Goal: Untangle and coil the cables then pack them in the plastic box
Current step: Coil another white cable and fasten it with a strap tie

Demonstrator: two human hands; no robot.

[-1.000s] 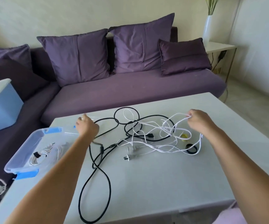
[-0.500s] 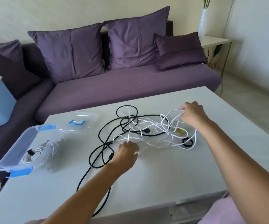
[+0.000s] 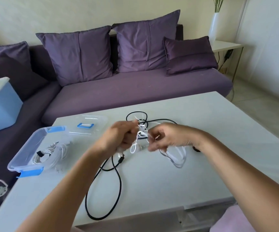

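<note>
Both my left hand (image 3: 118,138) and right hand (image 3: 170,138) gripped the thin white tangled cable (image 3: 141,136) above the pale table (image 3: 185,181), right of the clear plastic box (image 3: 23,150). Tugging might have cinched it around the thick black cable (image 3: 120,185).

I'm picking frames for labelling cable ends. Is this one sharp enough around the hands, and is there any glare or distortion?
Head view: left hand and right hand are motion-blurred, smearing the white cable they hold; black cable and plastic box are sharp; light is soft, no glare on the table; forearms look stretched near the lower edge.
</note>
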